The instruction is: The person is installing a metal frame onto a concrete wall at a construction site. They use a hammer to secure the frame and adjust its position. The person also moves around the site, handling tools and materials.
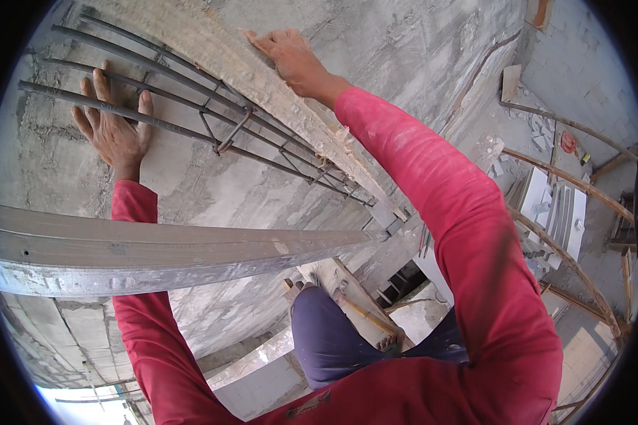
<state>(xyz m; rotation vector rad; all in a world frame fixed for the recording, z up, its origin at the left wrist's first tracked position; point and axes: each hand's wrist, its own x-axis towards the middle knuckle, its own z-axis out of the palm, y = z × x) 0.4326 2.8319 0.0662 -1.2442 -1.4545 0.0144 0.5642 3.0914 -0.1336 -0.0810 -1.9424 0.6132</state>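
Note:
My left hand (117, 127) lies against the grey concrete wall (191, 170) with its fingers spread. Some of those fingers pass behind the steel rebar rods (156, 120), which are tied together with bent stirrups. The rebar cage runs down to the right beside a long, rough board (290, 99) crusted with pale mortar. At the board's upper edge, my right hand (294, 64) rests with one finger stretched out toward it; the remaining fingers are partly hidden, and no tool shows in it. A metal channel beam (177, 251) crosses in front of my left forearm.
Below my legs are narrow planks (361, 312) with a drop beside them. Wooden poles (571, 188) cross at the right, above rubble (535, 131) and stacked white panels (563, 219). A block wall (49, 333) stands at lower left.

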